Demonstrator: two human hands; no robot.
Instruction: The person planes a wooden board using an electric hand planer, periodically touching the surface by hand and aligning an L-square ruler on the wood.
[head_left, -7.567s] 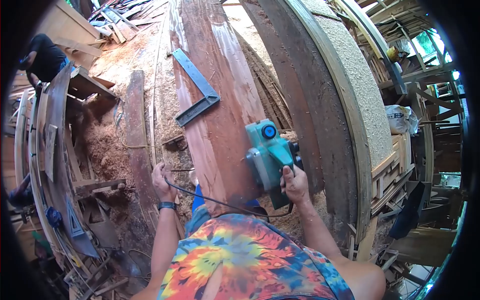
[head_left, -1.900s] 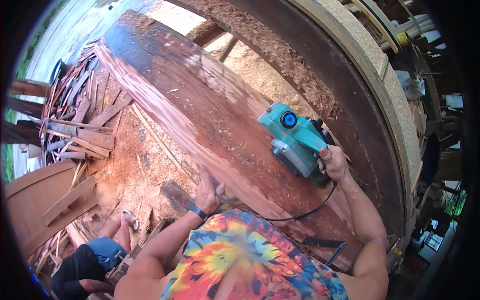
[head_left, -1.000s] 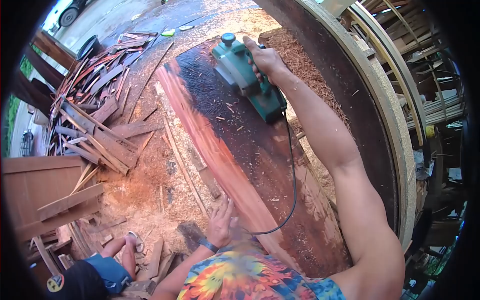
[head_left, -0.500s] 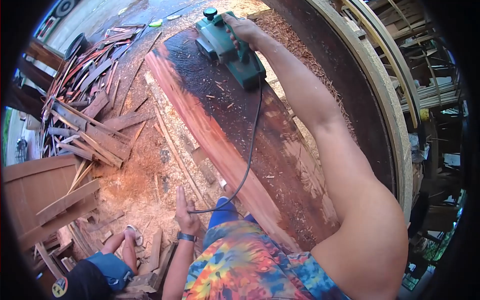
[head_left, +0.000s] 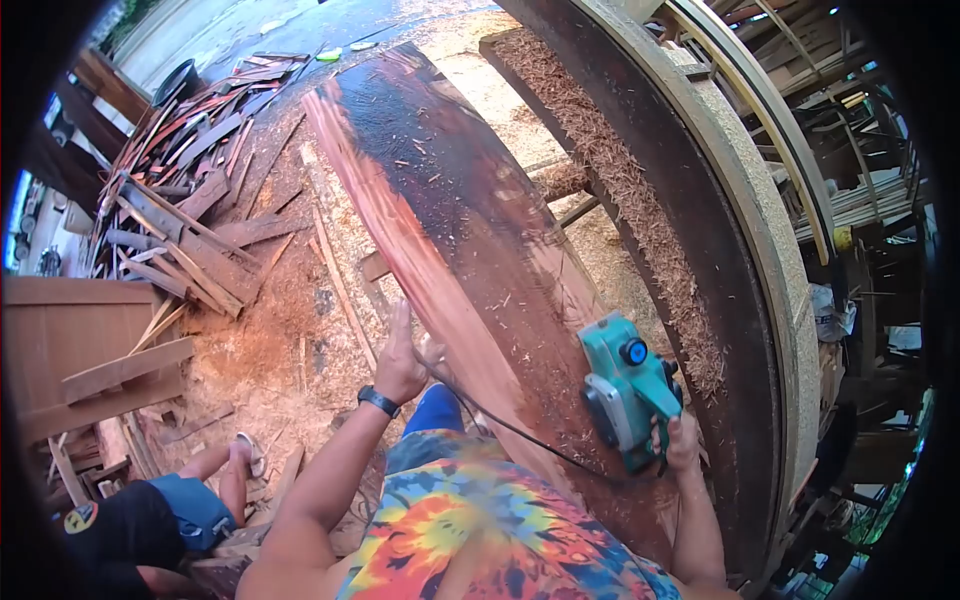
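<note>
My right hand (head_left: 680, 443) is wrapped around the rear handle of a green electric planer (head_left: 622, 372). The planer rests on a thick wooden slab (head_left: 480, 270), toward its near right end. Dark rough patches cover the slab's top, and a paler reddish strip (head_left: 420, 270) runs down its left side. From the planer a black power cord (head_left: 510, 425) crosses the slab to my left hand (head_left: 403, 362). That hand is left of the slab, some fingers pointing up, with the cord held at the thumb side. A dark watch is on my left wrist.
Scrap strips of wood (head_left: 190, 200) are heaped at the left, near a wooden panel (head_left: 85, 340). Another person (head_left: 190, 505) sits low at the lower left. Right of the slab lie a shavings-covered plank (head_left: 640, 200) and a long curved dark board (head_left: 700, 190). Sawdust covers the floor.
My right hand has drawn the planer from the slab's far end back to its near right end. My left hand has risen slightly, and the cord now runs lower across the slab.
</note>
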